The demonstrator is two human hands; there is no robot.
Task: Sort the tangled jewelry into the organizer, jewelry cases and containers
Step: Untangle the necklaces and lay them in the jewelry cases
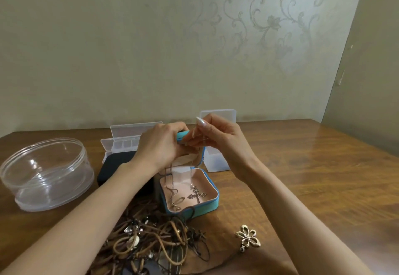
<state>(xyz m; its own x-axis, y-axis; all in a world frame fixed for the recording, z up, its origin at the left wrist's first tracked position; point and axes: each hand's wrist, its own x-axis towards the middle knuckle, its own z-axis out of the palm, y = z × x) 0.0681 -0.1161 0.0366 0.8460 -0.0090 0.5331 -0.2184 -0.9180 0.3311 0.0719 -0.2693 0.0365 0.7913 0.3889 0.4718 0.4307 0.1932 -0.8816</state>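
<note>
Over the middle of the table (pixel 302 177), the left hand (pixel 160 145) is gripping the raised lid (pixel 182 134) of the teal case (pixel 207 206), fingers curled round its top edge. The right hand (pixel 218 136) is pinching a thin chain (pixel 191 175) just beside that lid. The chain is hanging down into the case, where its cross (pixel 197 195) is lying on the pink lining. A second pendant (pixel 176 204) with its own chains is lying in the same case, so sorting seems to be under way but at an early stage.

Most of the work looks to be waiting. A big tangle (pixel 151 238) of brown cords and pendants is sitting in front of the case, touching its near wall. A flower pendant (pixel 248 237) is lying loose to the right. The round tub (pixel 47 173) at the left is holding nothing visible, and the black case (pixel 116 166) is sitting closed. Whether the organizer (pixel 121 143) behind it, or the frosted box (pixel 216 160) behind the teal case, is holding anything is too hard to tell.
</note>
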